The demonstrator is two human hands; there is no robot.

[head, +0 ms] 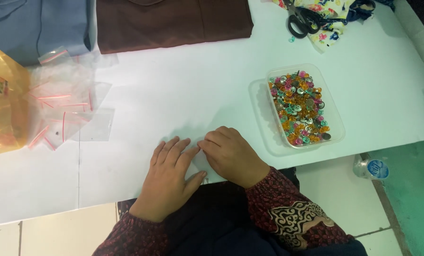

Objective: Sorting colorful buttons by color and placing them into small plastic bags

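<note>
My left hand (170, 178) lies flat, palm down, on the white table (183, 95) near its front edge, fingers together and pointing away. My right hand (233, 155) rests right beside it, fingers curled under, fingertips touching the table next to the left fingers. I cannot see anything held in either hand. A clear plastic tub (303, 107) full of small colourful beads or buttons, orange, pink, green and silver, stands a short way to the right of my right hand.
Several small clear zip bags with red strips (65, 106) lie at the left beside a yellow plastic bag (1, 102). Folded brown cloth (171, 21) and blue cloth (31, 23) lie at the back. Black scissors (301, 21) rest on patterned fabric. A bottle (372, 169) lies on the floor.
</note>
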